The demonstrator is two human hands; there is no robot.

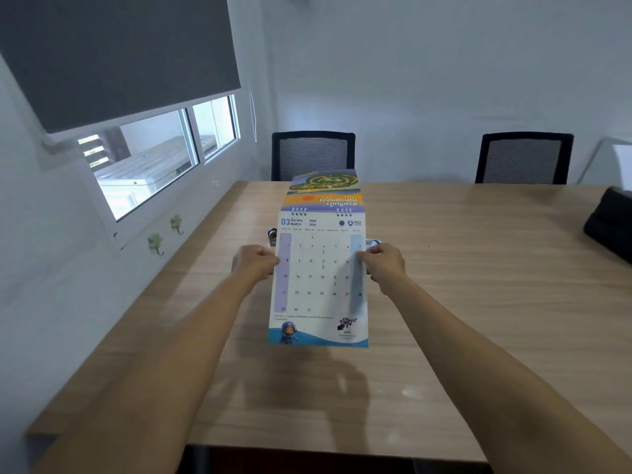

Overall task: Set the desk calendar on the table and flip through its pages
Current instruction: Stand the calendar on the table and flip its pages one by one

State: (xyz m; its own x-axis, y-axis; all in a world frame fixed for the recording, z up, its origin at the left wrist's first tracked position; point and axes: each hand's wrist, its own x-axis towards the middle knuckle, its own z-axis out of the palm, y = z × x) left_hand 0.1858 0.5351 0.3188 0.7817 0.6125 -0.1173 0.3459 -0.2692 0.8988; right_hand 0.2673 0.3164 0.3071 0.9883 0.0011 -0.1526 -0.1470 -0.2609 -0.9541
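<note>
I hold a spiral-bound desk calendar [318, 282] in the air above the wooden table [478, 302]. Its March page faces me and a colourful picture page stands up beyond the wire binding, seen upside down. My left hand [254, 263] pinches the page's left edge. At the right edge my right hand [381, 263] pinches it the same way. The calendar casts a shadow on the table below it.
Two black mesh chairs [313, 155] [523, 159] stand at the far side. A black bag [612, 224] lies at the right edge. Two small metallic objects [272, 236] [372, 241] sit behind the calendar. A window with a grey blind [113, 59] is on the left wall.
</note>
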